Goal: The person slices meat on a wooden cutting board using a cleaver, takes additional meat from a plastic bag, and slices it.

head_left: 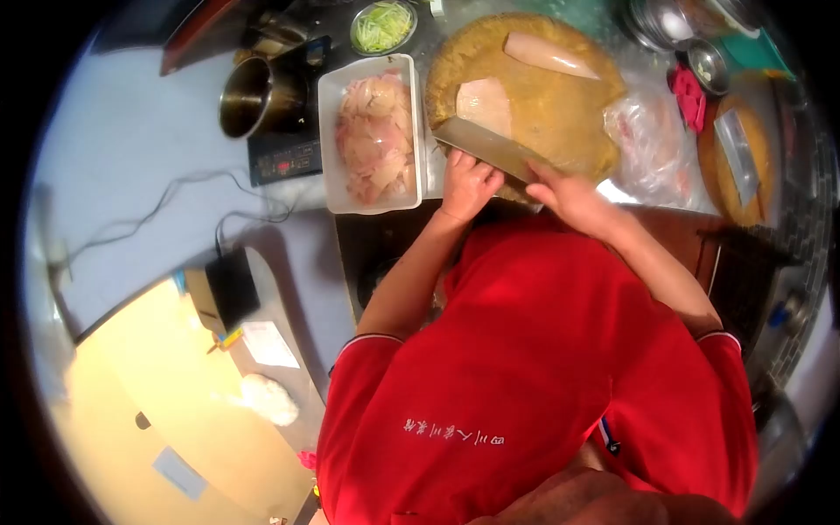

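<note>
Meat (484, 100) lies beyond my left hand (470, 185), its grip unclear; my right hand (575, 201) holds the cleaver (490, 147), best kept steady.

Tray (418, 131) left of chopping board (560, 114)

2 bare hands in view, close together but apart: left hand (471, 185) with fingers curled, right hand (570, 199) closed in a grip to its right, thumb side toward the left. Left forearm (409, 278) runs back and outward from its hand; right forearm (667, 267) likewise on the opposite side, both elbows bent.
</note>
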Action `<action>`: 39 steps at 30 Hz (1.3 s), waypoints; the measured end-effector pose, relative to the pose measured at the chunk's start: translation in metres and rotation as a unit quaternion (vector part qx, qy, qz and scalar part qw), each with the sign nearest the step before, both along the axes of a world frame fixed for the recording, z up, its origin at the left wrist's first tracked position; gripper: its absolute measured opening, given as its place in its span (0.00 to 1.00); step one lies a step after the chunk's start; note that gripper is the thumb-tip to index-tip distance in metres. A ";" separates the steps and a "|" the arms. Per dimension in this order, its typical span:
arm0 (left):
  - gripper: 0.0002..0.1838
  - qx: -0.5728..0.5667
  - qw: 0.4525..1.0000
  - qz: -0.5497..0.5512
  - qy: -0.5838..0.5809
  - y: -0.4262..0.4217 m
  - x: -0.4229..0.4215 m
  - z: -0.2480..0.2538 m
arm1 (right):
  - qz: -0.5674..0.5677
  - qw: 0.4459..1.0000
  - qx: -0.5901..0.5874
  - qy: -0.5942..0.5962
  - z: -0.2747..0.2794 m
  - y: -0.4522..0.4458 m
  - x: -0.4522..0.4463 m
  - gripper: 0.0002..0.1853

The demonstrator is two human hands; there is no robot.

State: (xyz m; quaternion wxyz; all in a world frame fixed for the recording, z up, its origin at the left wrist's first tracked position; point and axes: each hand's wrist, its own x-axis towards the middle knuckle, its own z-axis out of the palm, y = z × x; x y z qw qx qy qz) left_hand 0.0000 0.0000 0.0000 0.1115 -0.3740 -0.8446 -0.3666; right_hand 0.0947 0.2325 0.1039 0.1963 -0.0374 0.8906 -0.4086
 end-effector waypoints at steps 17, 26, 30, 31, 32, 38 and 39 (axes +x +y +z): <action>0.17 0.019 1.000 0.014 0.016 0.008 -0.001 0.006 | -0.013 0.998 -0.031 -0.053 0.021 0.007 -0.001 0.32; 0.16 0.017 1.000 -0.003 0.006 0.004 0.004 -0.002 | -0.011 0.998 -0.027 -0.051 0.031 0.010 0.014 0.33; 0.16 0.013 1.000 0.005 0.017 0.007 0.004 0.009 | -0.032 0.994 -0.044 -0.095 0.020 0.000 0.000 0.34; 0.16 0.012 1.000 0.002 0.014 0.006 0.005 0.010 | -0.027 0.995 -0.042 -0.081 0.021 0.001 0.002 0.34; 0.16 0.011 1.000 -0.002 0.013 0.006 0.004 0.011 | -0.022 0.997 -0.040 -0.066 0.023 0.004 0.007 0.34; 0.18 0.015 1.000 0.009 -0.019 0.008 0.010 0.010 | -0.024 0.995 -0.056 -0.082 0.024 0.005 0.015 0.34; 0.17 0.023 1.000 0.006 -0.016 0.009 0.010 0.010 | -0.028 0.994 -0.068 -0.082 0.020 0.005 0.011 0.33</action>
